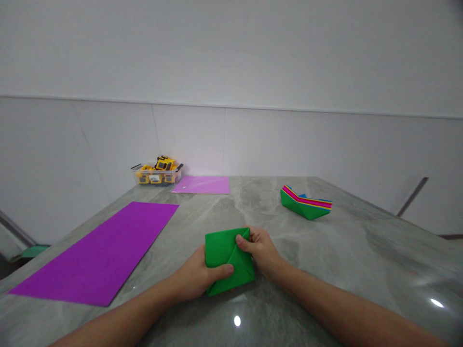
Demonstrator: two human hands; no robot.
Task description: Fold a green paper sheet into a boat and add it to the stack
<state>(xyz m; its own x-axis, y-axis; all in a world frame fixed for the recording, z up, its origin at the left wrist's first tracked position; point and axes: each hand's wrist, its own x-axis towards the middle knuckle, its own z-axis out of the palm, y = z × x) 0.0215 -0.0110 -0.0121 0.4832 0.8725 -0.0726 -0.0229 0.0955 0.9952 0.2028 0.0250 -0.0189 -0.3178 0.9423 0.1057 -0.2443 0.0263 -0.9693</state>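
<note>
Between my hands, a little above the table, is a folded piece of green paper point(220, 248) with a slanting crease across its front. My left hand point(197, 274) grips its lower left side, thumb flat on the front and fingers hidden behind. At the upper right corner my right hand point(262, 250) pinches the paper, thumb in front near the folded edge. Farther off to the right, a folded paper boat point(307, 207) stands on the table, green below with pink, yellow and blue bands along its rim.
A large purple sheet point(104, 250) lies flat on the left of the grey marbled table point(249, 207). At the back are a lighter purple pack of sheets point(204, 185) and a clear plastic box point(157, 177) holding yellow toy vehicles. A white wall point(267, 140) rises behind.
</note>
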